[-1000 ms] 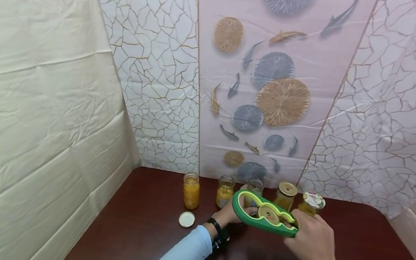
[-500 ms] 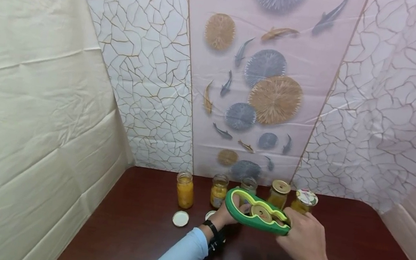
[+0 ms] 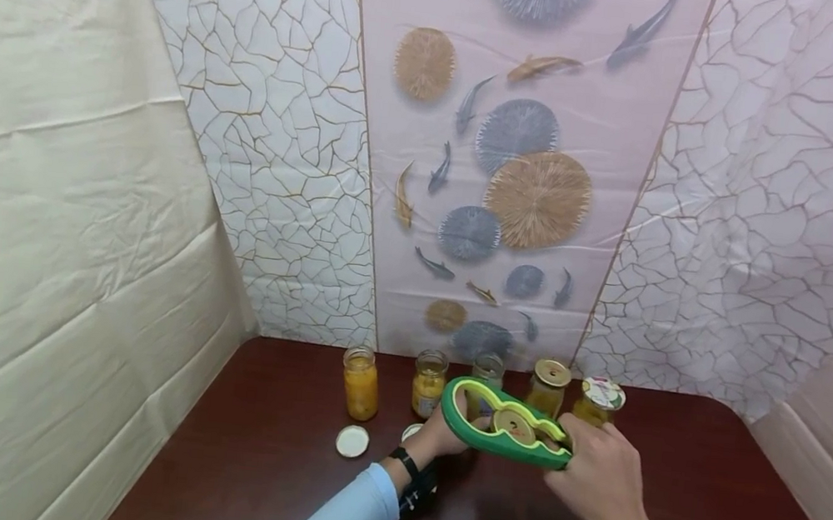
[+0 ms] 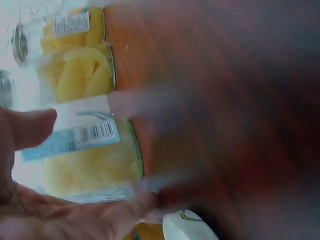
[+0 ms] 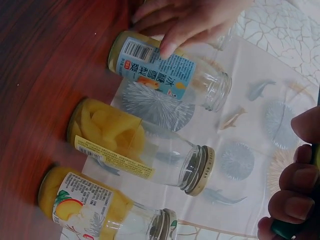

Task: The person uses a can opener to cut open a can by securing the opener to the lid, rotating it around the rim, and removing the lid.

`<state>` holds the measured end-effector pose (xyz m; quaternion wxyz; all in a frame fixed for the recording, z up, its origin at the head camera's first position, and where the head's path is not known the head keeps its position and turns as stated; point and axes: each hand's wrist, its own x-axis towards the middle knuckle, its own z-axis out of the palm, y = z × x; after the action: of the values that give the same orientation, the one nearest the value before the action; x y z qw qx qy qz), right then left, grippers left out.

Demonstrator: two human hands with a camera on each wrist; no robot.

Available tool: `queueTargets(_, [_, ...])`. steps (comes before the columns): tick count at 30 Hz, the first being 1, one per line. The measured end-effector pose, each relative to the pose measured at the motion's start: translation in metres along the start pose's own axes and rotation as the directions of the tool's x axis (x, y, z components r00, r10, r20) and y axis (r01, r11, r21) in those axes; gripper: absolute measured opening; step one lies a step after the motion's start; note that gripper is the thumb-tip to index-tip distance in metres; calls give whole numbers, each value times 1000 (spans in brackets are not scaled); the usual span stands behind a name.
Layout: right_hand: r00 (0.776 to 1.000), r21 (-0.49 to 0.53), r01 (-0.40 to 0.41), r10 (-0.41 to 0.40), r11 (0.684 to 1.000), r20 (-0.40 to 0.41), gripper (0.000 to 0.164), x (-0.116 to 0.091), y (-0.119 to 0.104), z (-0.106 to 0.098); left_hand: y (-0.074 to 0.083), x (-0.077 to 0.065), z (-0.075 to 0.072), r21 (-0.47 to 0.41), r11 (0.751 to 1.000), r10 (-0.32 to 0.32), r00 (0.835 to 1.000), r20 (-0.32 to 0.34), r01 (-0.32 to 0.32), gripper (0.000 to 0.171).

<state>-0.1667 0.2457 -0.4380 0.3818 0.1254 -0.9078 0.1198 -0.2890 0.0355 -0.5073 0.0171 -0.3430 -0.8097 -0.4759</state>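
Note:
My right hand (image 3: pixel 602 479) grips a green jar opener (image 3: pixel 511 452) with a lime inner edge. A gold lid (image 3: pixel 513 426) shows inside the opener's gap. In the right wrist view, my left hand (image 5: pixel 195 22) is around a lidless glass jar (image 5: pixel 155 67) with a blue label, its thumb on the label. The left wrist view shows the same jar (image 4: pixel 95 167) between thumb and fingers, with pale fruit inside. To its right stand a gold-lidded jar (image 5: pixel 107 127) and a jar with a patterned lid (image 5: pixel 82 202).
Left of my left hand stand two lidless jars of yellow fruit, the far-left jar (image 3: pixel 360 389) and another jar (image 3: pixel 429 383). A white lid (image 3: pixel 352 441) lies on the dark red table (image 3: pixel 261 463); a second lid (image 3: pixel 411 433) is partly hidden by the left wrist. Patterned cloth hangs behind.
The head view has shifted, so the scene slides left. A second white lid beside my left wrist has come into view. Both hands keep nearly the same pose, the right still gripping the opener.

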Motion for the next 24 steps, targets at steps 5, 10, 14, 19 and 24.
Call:
queueTargets(5, [1000,-3,15,-15,1000,19,34,0,-1,2,23,-23,-11,74,976,-202,979,-28,204,30])
queueTargets(10, [1000,-9,29,-29,1000,11,34,1,-1,2,44,-37,-22,-429,889,-124,986,115,162,28])
queueTargets(14, [999,-15,29,-29,999,17,34,-1,-1,2,52,-44,-22,-862,421,45,942,332,283,42])
queueTargets(19, [999,-18,33,-32,999,38,35,-3,-3,3,64,-43,-22,-894,284,185,895,407,347,54])
queueTargets(24, [998,-10,44,-44,999,50,34,-3,-6,6,71,-44,-22,-902,266,209,893,398,340,61])
